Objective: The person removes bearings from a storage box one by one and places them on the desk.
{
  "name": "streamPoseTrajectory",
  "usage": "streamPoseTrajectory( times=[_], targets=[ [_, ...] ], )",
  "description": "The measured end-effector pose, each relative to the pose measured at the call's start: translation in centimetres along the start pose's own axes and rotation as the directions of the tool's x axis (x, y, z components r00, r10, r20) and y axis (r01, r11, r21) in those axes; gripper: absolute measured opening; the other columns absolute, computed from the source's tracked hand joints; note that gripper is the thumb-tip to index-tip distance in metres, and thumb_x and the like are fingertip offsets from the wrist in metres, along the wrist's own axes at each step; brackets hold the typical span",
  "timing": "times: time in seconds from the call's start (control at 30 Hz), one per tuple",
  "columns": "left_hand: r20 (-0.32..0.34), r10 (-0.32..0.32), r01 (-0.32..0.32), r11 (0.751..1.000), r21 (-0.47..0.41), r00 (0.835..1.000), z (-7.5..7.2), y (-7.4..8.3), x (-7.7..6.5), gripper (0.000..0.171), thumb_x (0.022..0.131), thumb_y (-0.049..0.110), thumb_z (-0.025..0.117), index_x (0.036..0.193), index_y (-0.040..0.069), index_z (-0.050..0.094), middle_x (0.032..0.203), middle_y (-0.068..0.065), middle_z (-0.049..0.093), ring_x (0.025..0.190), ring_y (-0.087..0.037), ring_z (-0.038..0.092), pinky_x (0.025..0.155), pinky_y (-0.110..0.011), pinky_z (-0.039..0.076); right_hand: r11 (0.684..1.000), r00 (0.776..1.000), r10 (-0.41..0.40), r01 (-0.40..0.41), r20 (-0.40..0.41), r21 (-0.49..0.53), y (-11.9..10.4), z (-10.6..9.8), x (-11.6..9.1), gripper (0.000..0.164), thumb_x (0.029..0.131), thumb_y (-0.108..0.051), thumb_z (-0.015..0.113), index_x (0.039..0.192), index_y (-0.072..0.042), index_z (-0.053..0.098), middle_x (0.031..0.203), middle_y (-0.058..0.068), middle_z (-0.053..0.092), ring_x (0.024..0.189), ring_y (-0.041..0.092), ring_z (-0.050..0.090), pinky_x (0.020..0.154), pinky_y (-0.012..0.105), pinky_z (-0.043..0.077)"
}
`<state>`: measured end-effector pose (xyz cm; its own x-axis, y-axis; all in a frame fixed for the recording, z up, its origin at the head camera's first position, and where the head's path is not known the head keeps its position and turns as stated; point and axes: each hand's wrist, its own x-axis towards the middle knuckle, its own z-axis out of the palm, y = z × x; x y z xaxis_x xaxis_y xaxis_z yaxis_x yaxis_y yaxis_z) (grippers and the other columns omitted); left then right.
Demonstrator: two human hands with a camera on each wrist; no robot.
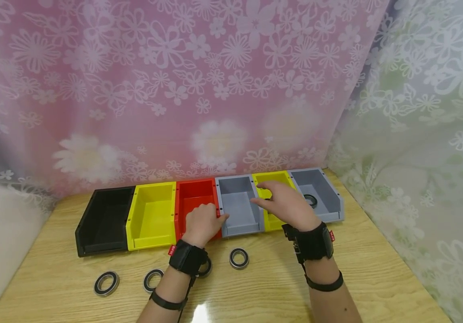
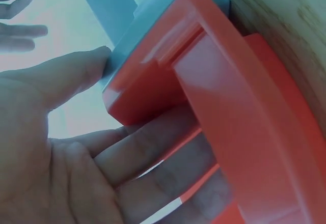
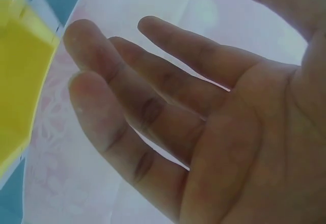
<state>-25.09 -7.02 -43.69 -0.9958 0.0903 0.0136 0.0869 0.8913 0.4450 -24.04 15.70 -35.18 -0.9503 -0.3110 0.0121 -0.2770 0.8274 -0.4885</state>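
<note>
My left hand (image 1: 202,224) grips the front right corner of the red bin (image 1: 195,190). In the left wrist view its fingers (image 2: 158,158) pass behind the red wall, tips hidden, while the thumb touches the adjoining rim of the middle grey bin (image 1: 237,208). My right hand (image 1: 289,204) hovers over the right yellow bin (image 1: 273,177) with its fingers spread and nothing held. That hand mostly covers a dark ring in the yellow bin. A bearing (image 1: 310,201) lies in the right grey bin (image 1: 332,204).
The bins stand in one row, with a left yellow bin (image 1: 154,215) and a black bin (image 1: 104,220) at the left end. Several bearings, one of them a bearing (image 1: 106,283) at far left, lie on the wooden table (image 1: 271,287). A floral curtain (image 1: 199,89) hangs close behind.
</note>
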Motion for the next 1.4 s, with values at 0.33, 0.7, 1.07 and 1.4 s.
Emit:
streamPoseTrajectory(
  times=[0.33,0.7,1.07,1.4],
  targets=[
    [-0.033,0.026,-0.025,0.999,0.024,0.999,-0.1,0.5,-0.2,0.046,0.091,0.038,0.079,0.063,0.01,0.055,0.052,-0.004,0.042,0.049,-0.021,0.048,0.048,-0.03,0.037,0.999,0.998,0.046,-0.047,-0.036,-0.018,3.4,-1.7,-0.3,0.053,0.104,-0.035,0.062,0.143,0.0,0.057,0.137,0.022,0.063,0.111,0.038,0.065,0.092,0.053,0.052],
    [-0.11,0.033,-0.032,0.999,0.008,0.993,-1.0,1.0,-0.5,0.039,0.092,0.035,0.079,0.069,0.009,0.06,0.055,-0.004,0.047,0.051,-0.02,0.049,0.049,-0.029,0.044,0.997,0.997,0.068,-0.069,-0.04,-0.024,4.9,-2.5,-0.5,0.056,0.105,-0.039,0.059,0.145,0.001,0.054,0.139,0.024,0.06,0.118,0.042,0.062,0.095,0.056,0.05],
    [-0.251,0.166,-0.173,0.985,-0.007,0.954,-1.1,3.3,-1.4,0.025,0.095,0.026,0.076,0.082,0.006,0.069,0.054,0.0,0.043,0.051,-0.02,0.05,0.045,-0.03,0.042,0.996,0.996,0.089,-0.089,-0.009,-0.017,4.8,-2.5,-0.7,0.06,0.106,-0.042,0.058,0.147,0.001,0.052,0.14,0.026,0.059,0.12,0.043,0.061,0.096,0.057,0.049],
    [-0.28,0.316,-0.309,0.948,0.068,0.907,0.6,6.9,0.1,0.041,0.097,0.018,0.07,0.06,0.013,0.055,0.052,0.004,0.032,0.046,-0.016,0.044,0.04,-0.026,0.031,0.996,0.996,0.085,-0.086,-0.03,-0.039,4.8,-2.6,-0.7,0.059,0.105,-0.041,0.059,0.144,0.003,0.054,0.138,0.026,0.06,0.117,0.043,0.063,0.094,0.057,0.05]
  ],
)
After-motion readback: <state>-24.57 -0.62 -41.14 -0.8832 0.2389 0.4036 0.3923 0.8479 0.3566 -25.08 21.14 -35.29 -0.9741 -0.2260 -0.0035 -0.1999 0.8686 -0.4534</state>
